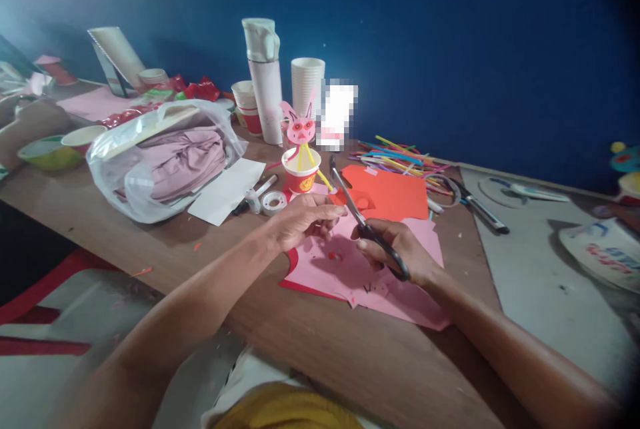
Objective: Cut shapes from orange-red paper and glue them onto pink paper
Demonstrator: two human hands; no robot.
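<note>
My right hand [395, 252] grips black-handled scissors [363, 219], blades pointing up and away, partly apart. My left hand [300, 219] pinches a small red paper scrap [339, 197] right at the blades. Both hands hover over pink paper sheets [415, 296] lying on the wooden table [210, 249]. Just behind the hands stands a red paper cup [300, 176] topped with a pink paper animal face [301, 128] and yellow straw limbs. An orange-red sheet [393, 190] lies beyond the scissors.
A clear plastic bag [165, 159] of mauve cloth sits left. White paper [227, 190], a marker [255, 194] and a tape roll [274, 202] lie nearby. Stacked cups [306, 86] and a white tube [265, 79] stand at the blue wall. Coloured straws [400, 156] spread right.
</note>
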